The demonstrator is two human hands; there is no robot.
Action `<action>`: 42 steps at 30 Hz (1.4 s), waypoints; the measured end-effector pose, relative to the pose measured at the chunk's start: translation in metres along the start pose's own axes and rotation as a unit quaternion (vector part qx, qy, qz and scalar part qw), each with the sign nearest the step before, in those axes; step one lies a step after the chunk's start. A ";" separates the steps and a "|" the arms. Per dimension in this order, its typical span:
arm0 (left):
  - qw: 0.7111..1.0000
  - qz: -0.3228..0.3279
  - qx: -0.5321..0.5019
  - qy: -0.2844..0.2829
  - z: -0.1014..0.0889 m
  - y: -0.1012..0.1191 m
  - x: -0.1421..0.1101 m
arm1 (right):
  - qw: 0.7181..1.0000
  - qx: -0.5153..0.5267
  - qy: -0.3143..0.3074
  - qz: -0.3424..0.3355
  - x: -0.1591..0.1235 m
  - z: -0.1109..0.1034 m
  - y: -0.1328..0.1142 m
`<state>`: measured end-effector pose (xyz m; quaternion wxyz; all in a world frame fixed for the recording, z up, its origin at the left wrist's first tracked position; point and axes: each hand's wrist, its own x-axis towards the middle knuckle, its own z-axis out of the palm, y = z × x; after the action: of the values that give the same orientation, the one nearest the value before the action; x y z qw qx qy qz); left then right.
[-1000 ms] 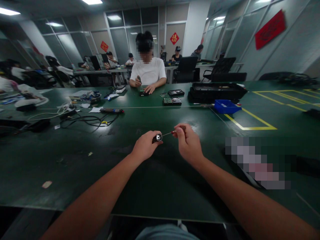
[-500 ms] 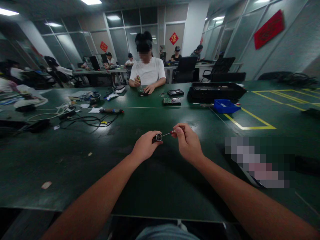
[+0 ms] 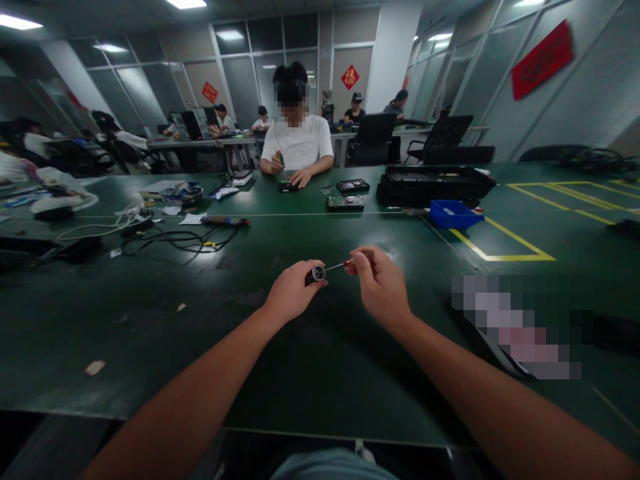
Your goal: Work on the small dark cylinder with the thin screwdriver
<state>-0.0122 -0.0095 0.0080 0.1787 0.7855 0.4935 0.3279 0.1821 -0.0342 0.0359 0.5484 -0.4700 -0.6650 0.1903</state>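
Note:
My left hand (image 3: 289, 291) is closed around a short black cylinder (image 3: 318, 273), whose round end with a silvery rim faces me. Inside that rim some detail shows, too small to make out. My right hand (image 3: 381, 285) grips a screwdriver (image 3: 336, 266) with a thin metal shaft and a reddish handle mostly hidden by the fingers. The shaft points left, and its tip meets the cylinder's rim or opening; which of these I cannot tell. Both hands are above the green table (image 3: 320, 373).
Across the table a person in a white shirt (image 3: 297, 143) works with a screwdriver. Hard drives (image 3: 345, 202), a black case (image 3: 435, 185) and a blue bin (image 3: 454, 214) lie at the far right. Black cables (image 3: 185, 245) and a dark tool (image 3: 225, 221) are left. A blurred-out item (image 3: 515, 333) lies right.
The view has shifted slightly. My hands keep nearly the same pose, with the right fingers moved very little around the screwdriver handle.

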 end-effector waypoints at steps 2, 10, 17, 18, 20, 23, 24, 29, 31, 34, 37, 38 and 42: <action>1.000 -0.002 0.001 -0.003 0.000 0.001 0.000 | 0.999 -0.050 0.005 -0.006 0.001 -0.002 -0.001; 1.000 -0.008 0.005 -0.008 -0.001 0.000 -0.001 | 0.988 -0.144 0.014 -0.052 0.000 -0.004 -0.001; 1.000 -0.004 -0.005 0.000 0.002 -0.004 0.000 | 0.989 -0.128 -0.012 -0.070 -0.002 -0.004 -0.002; 1.000 -0.004 -0.006 0.001 0.002 -0.004 0.000 | 0.989 -0.122 -0.023 -0.075 -0.002 -0.004 -0.002; 1.000 -0.004 -0.005 0.005 0.002 -0.005 0.000 | 0.988 -0.107 -0.052 -0.097 -0.001 -0.005 -0.002; 1.000 -0.007 -0.001 0.007 0.002 -0.005 0.000 | 0.983 -0.092 -0.092 -0.129 0.000 -0.008 -0.003; 1.000 -0.008 0.000 0.006 0.002 -0.005 -0.001 | 0.982 -0.091 -0.099 -0.130 -0.001 -0.008 -0.004; 1.000 -0.009 0.009 -0.002 0.002 -0.005 0.000 | 0.991 -0.065 -0.089 -0.077 -0.003 -0.006 -0.003; 1.000 -0.007 0.013 0.004 0.001 -0.004 0.000 | 0.998 0.016 -0.061 -0.027 -0.002 -0.002 0.002; 1.000 0.001 0.014 0.019 -0.002 0.000 0.000 | 0.985 0.158 -0.040 0.057 0.004 0.004 0.012; 0.999 0.031 0.000 0.008 -0.005 0.004 0.000 | 0.966 0.223 0.001 0.128 0.011 0.007 0.025; 0.999 0.032 0.001 0.001 -0.005 0.005 0.000 | 0.963 0.223 0.002 0.151 0.013 0.007 0.029; 0.999 -0.001 0.017 -0.027 -0.002 0.002 -0.001 | 0.975 0.165 0.026 0.146 0.016 0.004 0.033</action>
<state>-0.0125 -0.0110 0.0103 0.1790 0.7967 0.4945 0.2978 0.1933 -0.0040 0.0177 0.6016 -0.4697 -0.5342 0.3635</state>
